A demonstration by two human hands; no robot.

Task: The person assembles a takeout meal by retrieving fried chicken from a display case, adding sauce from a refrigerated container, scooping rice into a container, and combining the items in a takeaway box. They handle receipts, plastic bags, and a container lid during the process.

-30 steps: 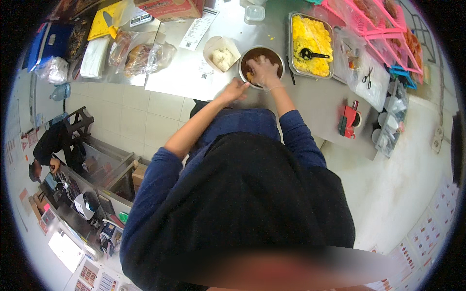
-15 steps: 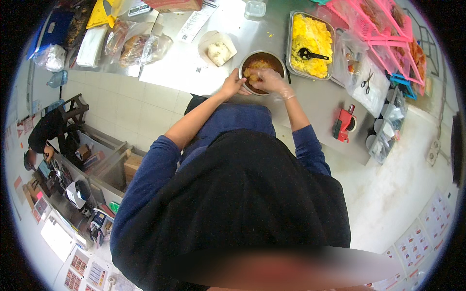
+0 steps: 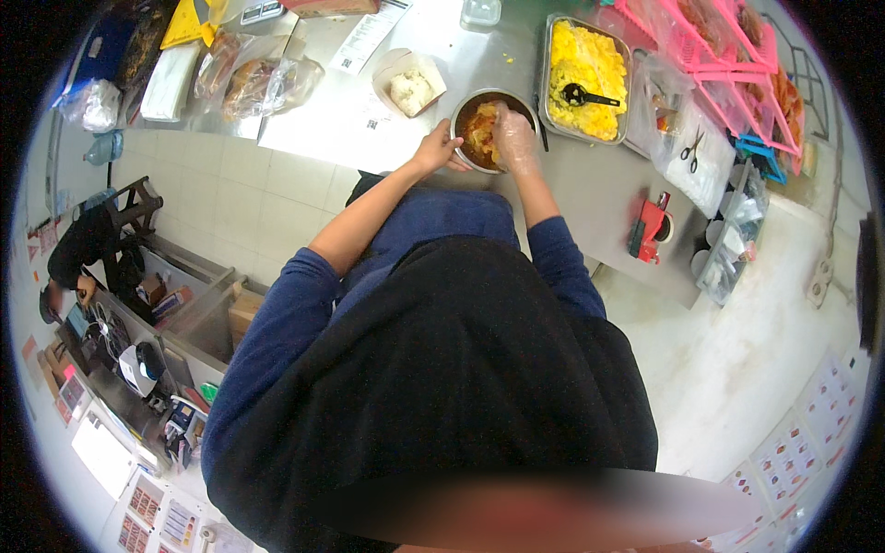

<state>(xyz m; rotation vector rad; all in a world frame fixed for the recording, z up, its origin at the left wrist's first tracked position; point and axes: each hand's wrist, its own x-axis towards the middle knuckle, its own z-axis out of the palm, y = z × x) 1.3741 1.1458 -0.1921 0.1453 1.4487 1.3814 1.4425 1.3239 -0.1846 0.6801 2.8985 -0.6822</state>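
A round metal bowl (image 3: 467, 109) of orange-red food stands on the steel counter (image 3: 590, 194) in front of me. My left hand (image 3: 438, 147) grips the bowl's near rim. My right hand (image 3: 514, 140), in a clear plastic glove, reaches into the bowl and has its fingers in the food. Just left of the bowl sits a small open paper box (image 3: 408, 83) holding a white lump of food. To the right lies a rectangular metal tray (image 3: 590, 69) of yellow food with a black scoop (image 3: 583, 95) in it.
Pink wire racks (image 3: 737, 55) with bagged food stand at the far right, with scissors (image 3: 690, 150) on a plastic bag below. A red tape dispenser (image 3: 651, 227) sits at the counter's near right. Clear bags of food (image 3: 253, 78) lie at the left. Another person (image 3: 78, 253) works at the far left.
The view has shifted slightly. My right hand stays in the bowl working the food, and my left hand has kept hold of the rim.
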